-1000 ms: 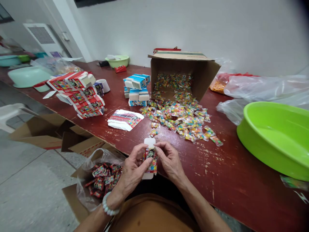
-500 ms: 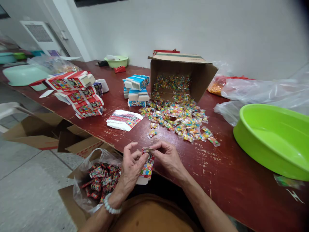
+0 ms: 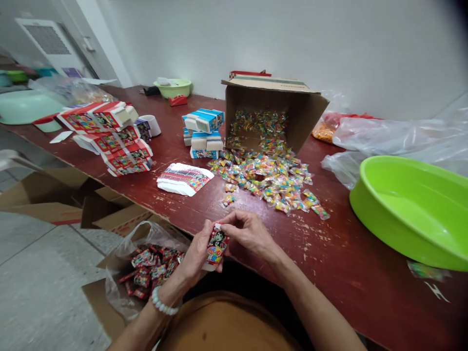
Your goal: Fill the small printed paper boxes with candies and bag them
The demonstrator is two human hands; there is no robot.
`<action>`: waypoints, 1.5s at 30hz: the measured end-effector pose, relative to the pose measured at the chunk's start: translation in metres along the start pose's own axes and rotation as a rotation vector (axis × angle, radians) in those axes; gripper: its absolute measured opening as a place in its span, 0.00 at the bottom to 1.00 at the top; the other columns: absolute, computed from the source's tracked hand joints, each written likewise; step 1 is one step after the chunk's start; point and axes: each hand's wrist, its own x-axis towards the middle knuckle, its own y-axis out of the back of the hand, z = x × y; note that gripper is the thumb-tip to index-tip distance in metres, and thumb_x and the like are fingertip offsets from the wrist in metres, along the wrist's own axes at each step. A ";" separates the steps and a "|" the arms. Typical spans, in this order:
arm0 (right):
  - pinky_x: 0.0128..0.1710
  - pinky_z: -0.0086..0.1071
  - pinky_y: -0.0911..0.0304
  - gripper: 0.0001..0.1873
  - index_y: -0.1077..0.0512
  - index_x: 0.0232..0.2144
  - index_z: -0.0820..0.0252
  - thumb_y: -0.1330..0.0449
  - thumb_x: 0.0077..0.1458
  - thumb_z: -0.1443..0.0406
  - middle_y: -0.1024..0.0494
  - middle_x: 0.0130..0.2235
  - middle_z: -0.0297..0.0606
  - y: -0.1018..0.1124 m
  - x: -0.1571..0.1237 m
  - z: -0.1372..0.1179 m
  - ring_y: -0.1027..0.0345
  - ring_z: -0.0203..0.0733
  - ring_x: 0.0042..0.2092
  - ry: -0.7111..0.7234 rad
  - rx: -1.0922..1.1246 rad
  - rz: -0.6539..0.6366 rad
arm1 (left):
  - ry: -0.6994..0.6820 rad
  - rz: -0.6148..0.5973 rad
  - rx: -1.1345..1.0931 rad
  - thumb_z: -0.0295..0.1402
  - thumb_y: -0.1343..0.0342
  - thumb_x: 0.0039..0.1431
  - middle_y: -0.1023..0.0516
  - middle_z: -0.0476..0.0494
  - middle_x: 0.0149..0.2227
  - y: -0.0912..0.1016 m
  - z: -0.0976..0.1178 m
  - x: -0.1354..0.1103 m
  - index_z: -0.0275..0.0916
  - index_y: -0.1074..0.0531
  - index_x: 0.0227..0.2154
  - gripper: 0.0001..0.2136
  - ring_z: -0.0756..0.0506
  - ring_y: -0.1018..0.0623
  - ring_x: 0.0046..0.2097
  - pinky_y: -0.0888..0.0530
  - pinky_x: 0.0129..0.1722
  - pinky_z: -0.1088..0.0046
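Between my hands, over the table's front edge, is a small red candy box (image 3: 217, 247) with a cartoon print. My left hand (image 3: 196, 254) wraps round its side, and a pale flap shows at its lower end. The thumb of my right hand (image 3: 249, 235) presses at the upper end, with the fingers curled behind the box and partly hidden. Past my hands lies a heap of clear-wrapped colourful candies (image 3: 270, 178), spilling from a cardboard carton (image 3: 310, 117) on its side. A fan of flat printed boxes (image 3: 185, 179) lies to the left of the candies.
Bundles of red boxes (image 3: 126, 156) and blue boxes (image 3: 204, 139) are stacked on the red table (image 3: 307, 273). A green basin (image 3: 405, 219) stands at right. Below left, a plastic-lined carton holds several filled candy packs (image 3: 153, 268). Plastic bags (image 3: 395, 136) lie against the wall.
My left fingers have closed round the box, which has turned its printed face more toward me. My right hand has shifted from pinching the top flap to pressing on the upper end.
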 end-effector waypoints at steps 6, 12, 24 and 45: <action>0.30 0.30 0.36 0.06 0.22 0.31 0.60 0.37 0.53 0.63 0.20 0.29 0.36 -0.003 0.002 -0.001 0.29 0.36 0.29 0.053 0.002 0.034 | -0.026 0.024 0.072 0.61 0.57 0.58 0.24 0.45 0.22 0.011 -0.003 0.001 0.34 0.27 0.31 0.31 0.51 0.29 0.16 0.34 0.16 0.78; 0.41 0.33 0.36 0.08 0.23 0.32 0.59 0.43 0.59 0.68 0.19 0.37 0.38 -0.003 -0.007 0.001 0.29 0.39 0.37 0.378 -0.364 0.021 | -0.020 0.023 0.105 0.60 0.59 0.59 0.26 0.47 0.20 0.009 -0.006 0.000 0.34 0.27 0.35 0.31 0.51 0.30 0.16 0.34 0.16 0.78; 0.33 0.28 0.38 0.05 0.23 0.28 0.60 0.39 0.53 0.69 0.22 0.29 0.34 -0.002 0.008 0.003 0.32 0.35 0.31 0.278 -0.326 0.029 | -0.007 0.035 0.159 0.59 0.57 0.59 0.25 0.47 0.20 0.015 0.002 -0.002 0.34 0.27 0.48 0.32 0.51 0.30 0.16 0.35 0.14 0.79; 0.50 0.43 0.42 0.10 0.26 0.40 0.62 0.38 0.55 0.64 0.31 0.48 0.50 0.024 0.083 0.041 0.39 0.53 0.51 0.113 -0.968 0.146 | 0.198 -0.152 -0.184 0.37 0.32 0.47 0.23 0.47 0.31 0.063 -0.035 -0.065 0.39 0.28 0.35 0.14 0.47 0.24 0.33 0.27 0.36 0.71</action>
